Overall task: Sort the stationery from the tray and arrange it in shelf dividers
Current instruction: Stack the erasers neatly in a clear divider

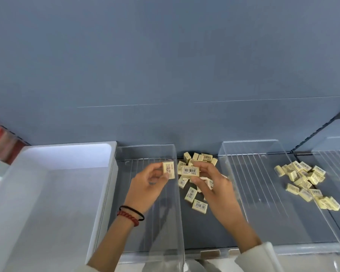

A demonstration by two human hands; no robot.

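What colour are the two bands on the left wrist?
A thin black band and a braided red band, clearest in the head view.

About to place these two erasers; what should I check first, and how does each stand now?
1. Left hand grips left eraser: ok.
2. Right hand grips barcode eraser: ok.
3. Middle pile lined up between the clear dividers: not ok, scattered.
4. Right pile lined up: not ok, jumbled.
5. White tray fully unloaded: cannot tell, its near end is out of view.
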